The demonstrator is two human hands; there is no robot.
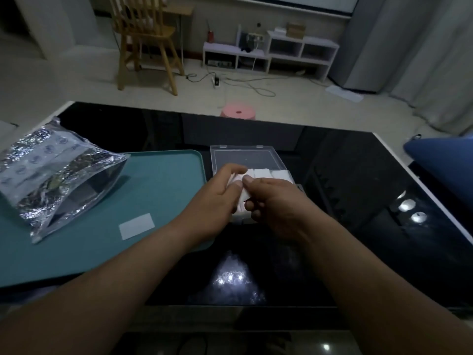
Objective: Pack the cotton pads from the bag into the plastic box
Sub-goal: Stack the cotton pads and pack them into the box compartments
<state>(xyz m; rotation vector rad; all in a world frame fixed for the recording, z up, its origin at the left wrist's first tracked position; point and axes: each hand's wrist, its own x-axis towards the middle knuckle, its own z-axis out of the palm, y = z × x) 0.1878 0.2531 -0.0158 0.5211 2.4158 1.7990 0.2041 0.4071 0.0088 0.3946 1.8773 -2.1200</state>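
Observation:
A clear plastic box point(222, 160) stands open on the black table, its lid tipped back. White cotton pads point(271, 173) stand in rows inside its base. Over the box's left part, my left hand point(217, 198) and my right hand point(273, 198) both grip a stack of cotton pads point(242, 202) between fingers and thumbs. The crinkled silver bag point(51, 175) lies open on the teal tray at the left. One loose cotton pad point(137, 226) lies flat on the tray.
The teal tray point(158, 175) covers the table's left half, right beside the box. The glossy black table point(358, 201) reflects lamps. A blue object point(445, 162) sits at the right edge. Behind the table are a pink stool point(238, 113), a wooden chair point(146, 44) and a white shelf.

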